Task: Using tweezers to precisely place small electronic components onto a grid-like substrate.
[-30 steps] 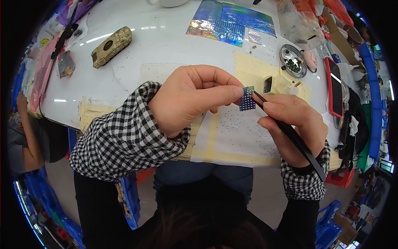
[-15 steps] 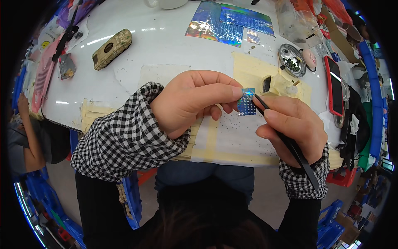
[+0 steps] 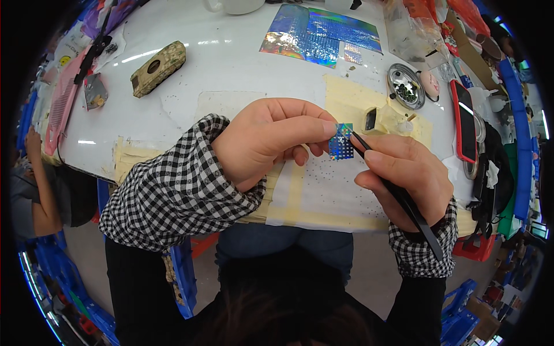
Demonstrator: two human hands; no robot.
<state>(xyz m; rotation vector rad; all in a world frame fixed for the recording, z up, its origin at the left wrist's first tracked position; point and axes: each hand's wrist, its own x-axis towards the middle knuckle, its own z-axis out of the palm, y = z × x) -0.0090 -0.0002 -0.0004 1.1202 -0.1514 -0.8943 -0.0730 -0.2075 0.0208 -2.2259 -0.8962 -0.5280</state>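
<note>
Between thumb and fingers my left hand (image 3: 277, 135) pinches a small blue holographic sticker sheet (image 3: 341, 144), dotted with rows of tiny pale squares. My right hand (image 3: 412, 173) grips black tweezers (image 3: 401, 199), their tip against the upper right part of the sheet. Whether a sticker sits between the tips is too small to tell. Beneath both hands lies a white paper (image 3: 323, 199) scattered with tiny dark specks. Just beyond my right hand stand a small dark-mouthed container (image 3: 371, 119) and a crumpled, yellowish taped lump (image 3: 395, 120).
Larger holographic sheets (image 3: 314, 37) lie at the far side. A camouflage-patterned shell (image 3: 157, 68) rests at the left. A metal dish (image 3: 405, 86) with dark bits and a red-cased phone (image 3: 464, 121) are at the right. Another person's arm (image 3: 43, 184) shows at the far left.
The sticker sheet, tweezers and right hand have shifted very slightly left. Both hands keep their holds.
</note>
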